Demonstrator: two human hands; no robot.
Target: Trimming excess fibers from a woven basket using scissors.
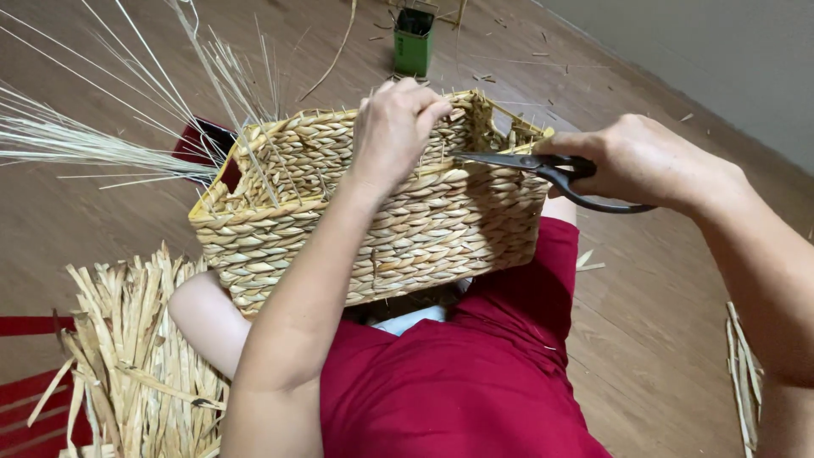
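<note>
While the woven basket (373, 212) sits on the person's lap, left hand (394, 127) pinches its top rim, right hand (636, 161) grips black scissors (543, 170) w/ tips at the rim. Looks light, stiff-ish, scratchy; rim's prob best hold. Green tin (413, 41) beyond basket.

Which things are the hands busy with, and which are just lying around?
In use: woven basket, steadied by left hand; black scissors in right hand.

Lying about: green tin, straw bundle, thin reeds, floor scraps.
</note>
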